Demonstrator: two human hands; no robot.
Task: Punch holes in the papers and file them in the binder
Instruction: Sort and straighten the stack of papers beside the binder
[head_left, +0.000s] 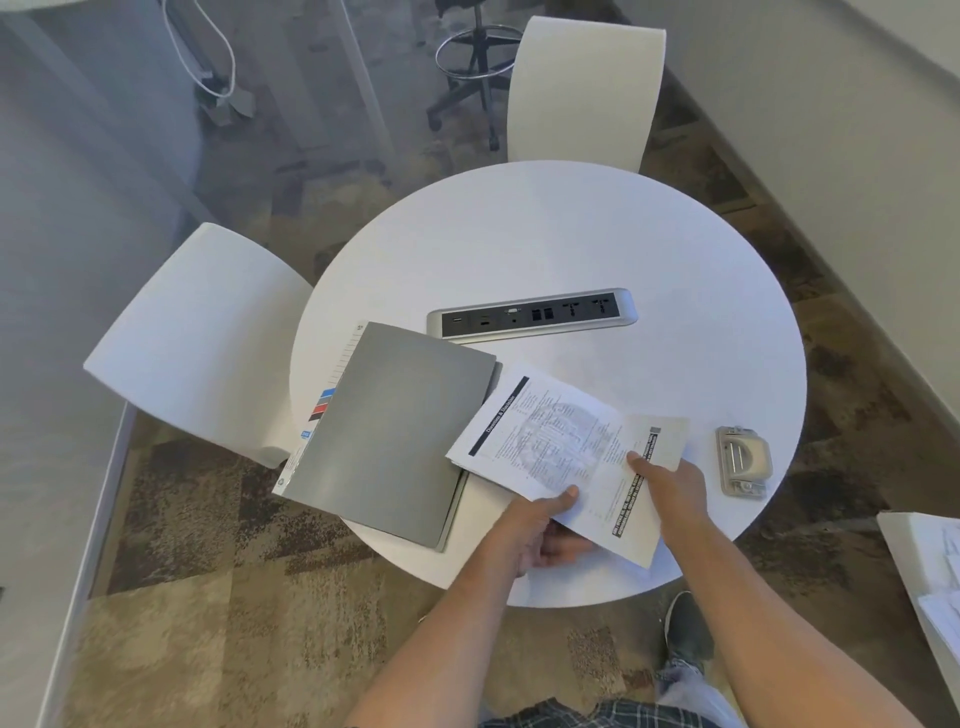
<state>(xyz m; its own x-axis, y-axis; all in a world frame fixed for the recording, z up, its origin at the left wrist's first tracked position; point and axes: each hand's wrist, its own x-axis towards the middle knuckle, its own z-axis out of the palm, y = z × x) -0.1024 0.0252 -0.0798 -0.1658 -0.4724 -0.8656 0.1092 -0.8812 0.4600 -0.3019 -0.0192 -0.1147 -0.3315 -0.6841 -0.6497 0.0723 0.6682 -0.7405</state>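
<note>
Grey binder (389, 431), seemingly plaid shirt (597, 716)

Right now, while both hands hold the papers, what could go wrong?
1. The papers are fanned unevenly between the left hand and right hand, so the punched holes may not line up.
2. The binder overhangs the table edge and is closed; a nudge could tip it off.
3. The hole punch sits near the rim.

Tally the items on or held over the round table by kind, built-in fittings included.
Binder, grey, closed: 1
Hole punch: 1
Printed papers, held by the left hand and right hand; at least two sheets show, so counted as 1 stack
Power and data strip set into the table: 1
Total: 4
</note>
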